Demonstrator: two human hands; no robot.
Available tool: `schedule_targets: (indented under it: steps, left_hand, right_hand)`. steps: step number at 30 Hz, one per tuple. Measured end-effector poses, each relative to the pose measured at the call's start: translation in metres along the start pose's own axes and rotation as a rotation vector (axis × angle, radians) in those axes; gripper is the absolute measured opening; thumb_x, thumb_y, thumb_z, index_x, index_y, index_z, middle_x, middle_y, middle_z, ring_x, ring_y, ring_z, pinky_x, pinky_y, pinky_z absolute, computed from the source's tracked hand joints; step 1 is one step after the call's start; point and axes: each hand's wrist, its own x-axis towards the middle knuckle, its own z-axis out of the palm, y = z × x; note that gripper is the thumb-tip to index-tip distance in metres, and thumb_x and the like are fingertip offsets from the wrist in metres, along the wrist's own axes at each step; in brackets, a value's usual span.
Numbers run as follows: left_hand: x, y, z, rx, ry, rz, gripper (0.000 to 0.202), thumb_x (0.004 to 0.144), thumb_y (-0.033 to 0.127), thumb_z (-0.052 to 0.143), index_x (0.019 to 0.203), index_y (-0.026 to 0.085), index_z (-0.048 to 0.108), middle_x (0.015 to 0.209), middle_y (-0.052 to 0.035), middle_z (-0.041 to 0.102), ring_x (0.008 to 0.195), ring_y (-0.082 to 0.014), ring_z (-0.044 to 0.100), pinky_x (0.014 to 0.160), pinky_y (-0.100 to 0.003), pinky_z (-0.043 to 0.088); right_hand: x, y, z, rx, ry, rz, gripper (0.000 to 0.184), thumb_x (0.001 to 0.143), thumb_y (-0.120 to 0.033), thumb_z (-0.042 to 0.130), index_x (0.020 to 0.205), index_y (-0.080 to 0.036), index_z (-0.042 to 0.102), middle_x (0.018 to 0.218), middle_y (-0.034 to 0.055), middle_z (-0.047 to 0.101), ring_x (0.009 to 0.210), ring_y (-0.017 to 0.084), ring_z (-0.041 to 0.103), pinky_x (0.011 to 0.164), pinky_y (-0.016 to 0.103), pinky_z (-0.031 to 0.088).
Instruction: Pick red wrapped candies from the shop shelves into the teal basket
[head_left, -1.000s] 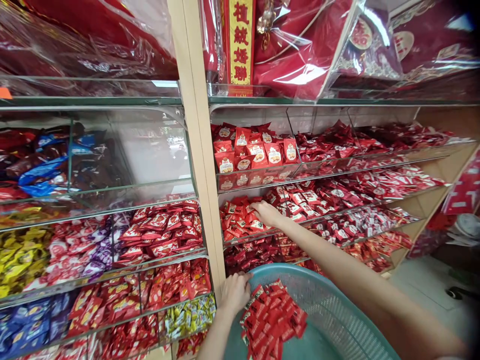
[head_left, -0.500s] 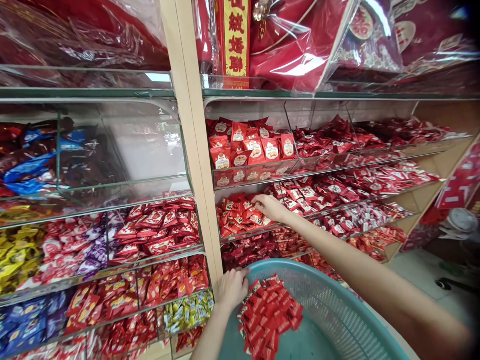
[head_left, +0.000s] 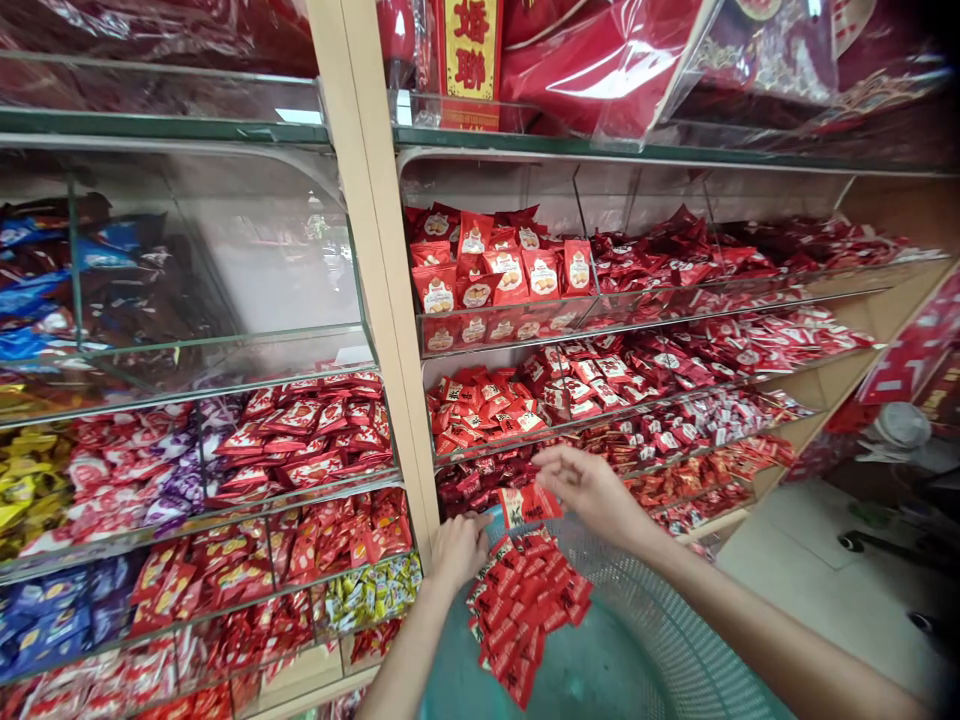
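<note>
My left hand [head_left: 459, 548] grips the near rim of a teal plastic basket [head_left: 660, 650] that holds a pile of small red candy packets [head_left: 525, 605]. My right hand [head_left: 589, 490] hovers just above the basket, fingers pinched on one red packet [head_left: 529, 505]. Straight ahead is the clear shelf bin of matching red packets [head_left: 487, 410] on the second tier. The basket's lower part runs out of the picture.
Tiered glass shelves [head_left: 615, 325] of red wrapped sweets fill the right bay; a wooden post [head_left: 371, 290] divides it from the left bay with red, yellow, purple and blue sweets [head_left: 187, 470]. Red wrapped goods and a gold-lettered banner [head_left: 471, 45] sit on top. Tiled floor [head_left: 825, 580] lies at the right.
My right hand has drawn back from the second-tier bin and come down over the basket with a red packet. The view has tilted down. My left hand stays on the rim.
</note>
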Motion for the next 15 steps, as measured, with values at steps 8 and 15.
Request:
schedule_targets:
  steps: [8,15]
  left_hand:
    - [0.0,-0.002,0.002,0.001,0.021,0.015,0.038,0.082,0.022,0.038,0.115,0.03,0.055,0.116,0.0006,0.059,0.101,-0.0166,0.055,0.09,-0.029,0.04]
    - [0.001,-0.003,0.005,0.001,0.041,0.003,0.038,0.082,0.024,0.038,0.115,0.031,0.056,0.113,0.0,0.06,0.101,-0.0171,0.056,0.089,-0.03,0.041]
  right_hand:
    - [-0.024,0.089,0.042,0.209,0.045,0.326,0.025,0.063,-0.036,0.06,0.079,-0.017,0.055,0.064,-0.0039,0.05,0.054,0.011,0.049,0.043,0.024,0.049]
    - [-0.034,0.113,0.072,0.34,0.078,0.481,0.025,0.061,-0.036,0.063,0.076,-0.019,0.052,0.063,-0.0043,0.055,0.056,0.014,0.06,0.057,0.031,0.053]
